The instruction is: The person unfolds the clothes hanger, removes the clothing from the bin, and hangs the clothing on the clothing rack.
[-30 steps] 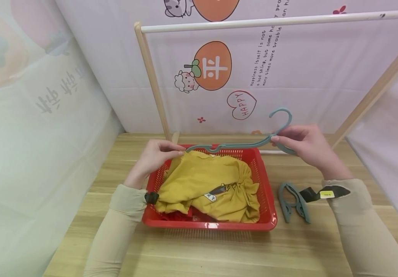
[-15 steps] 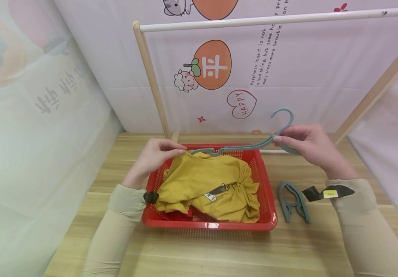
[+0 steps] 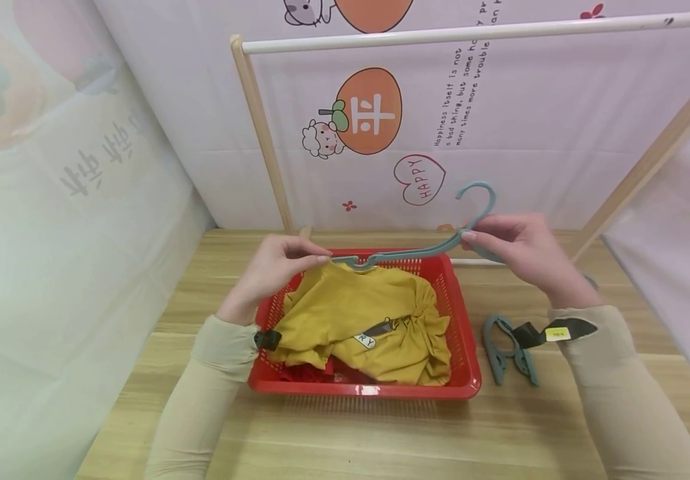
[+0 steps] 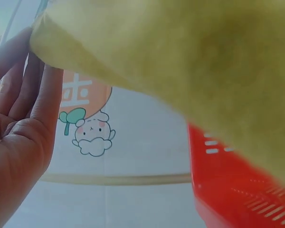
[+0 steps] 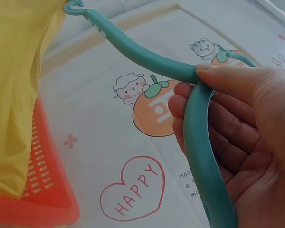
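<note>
The left hand (image 3: 269,272) pinches the top edge of a yellow garment (image 3: 359,303) between thumb and fingertips, over the basket's far left corner. The right hand (image 3: 519,250) grips a teal hanger (image 3: 417,253) just below its hook, hook upward, beyond the basket's far right corner. The hanger's long arm slopes down along the basket's far rim to the left fingertips; whether its tip is inside the cloth cannot be told. The red basket (image 3: 472,367), slotted in its walls, stands towards the bench's far edge; the garment heaps over most of it, gathered near the right wall, and darker red cloth (image 3: 305,373) shows beneath at the near wall. On the bench (image 3: 321,440), between the basket's right side and the bench's right edge, lies a folded hanger (image 3: 492,357). A rack (image 3: 441,38) with wooden posts and a white bar rises at the bench's far edge
</note>
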A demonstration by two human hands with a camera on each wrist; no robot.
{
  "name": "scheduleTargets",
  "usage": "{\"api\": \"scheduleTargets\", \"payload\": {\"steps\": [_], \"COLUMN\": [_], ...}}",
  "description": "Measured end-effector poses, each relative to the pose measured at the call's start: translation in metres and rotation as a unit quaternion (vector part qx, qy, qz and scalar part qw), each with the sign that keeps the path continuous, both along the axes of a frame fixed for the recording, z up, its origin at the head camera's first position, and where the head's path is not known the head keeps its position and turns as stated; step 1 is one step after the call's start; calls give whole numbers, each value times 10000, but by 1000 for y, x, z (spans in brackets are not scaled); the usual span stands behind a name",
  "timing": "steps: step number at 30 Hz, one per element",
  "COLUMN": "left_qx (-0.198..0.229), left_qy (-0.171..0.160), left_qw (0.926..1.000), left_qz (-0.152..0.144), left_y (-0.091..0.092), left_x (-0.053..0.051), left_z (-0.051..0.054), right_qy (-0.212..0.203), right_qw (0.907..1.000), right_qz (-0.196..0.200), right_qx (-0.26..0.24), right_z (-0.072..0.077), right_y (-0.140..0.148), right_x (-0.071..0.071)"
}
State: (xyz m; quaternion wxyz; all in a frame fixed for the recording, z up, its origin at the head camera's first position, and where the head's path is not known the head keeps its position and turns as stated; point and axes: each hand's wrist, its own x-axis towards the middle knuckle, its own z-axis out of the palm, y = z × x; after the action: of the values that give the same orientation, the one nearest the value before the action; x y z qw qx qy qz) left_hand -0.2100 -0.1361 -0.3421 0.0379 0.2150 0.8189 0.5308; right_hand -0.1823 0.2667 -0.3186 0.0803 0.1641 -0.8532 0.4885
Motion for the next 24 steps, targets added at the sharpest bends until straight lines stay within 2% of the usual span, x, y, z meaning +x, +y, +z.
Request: {"api": "scheduleTargets", "payload": {"steps": [3, 9, 16, 20, 24], "left_qx": [-21, -29, 39, 75, 91], "left_qy": [93, 230, 357, 459, 497], "left_qw": [9999, 9996, 9989, 9980, 9978], "left_qz": [-71, -188, -285, -425, -435], "left_y": [3, 12, 22, 28, 33], "left_x": [0, -1, -1, -3, -3], "left_z": [3, 8, 12, 14, 16], "right_qy": [19, -201, 7, 64, 66], "right_qw": [9999, 9990, 9998, 9996, 9993], "right_qz": [-12, -141, 178, 274, 355], "right_qx": [113, 364, -13, -86, -135], "right_z": [2, 7, 6, 6, 7], "right_y": [-4, -12, -21, -28, -34], "right_x": [0, 0, -3, -5, -5]}}
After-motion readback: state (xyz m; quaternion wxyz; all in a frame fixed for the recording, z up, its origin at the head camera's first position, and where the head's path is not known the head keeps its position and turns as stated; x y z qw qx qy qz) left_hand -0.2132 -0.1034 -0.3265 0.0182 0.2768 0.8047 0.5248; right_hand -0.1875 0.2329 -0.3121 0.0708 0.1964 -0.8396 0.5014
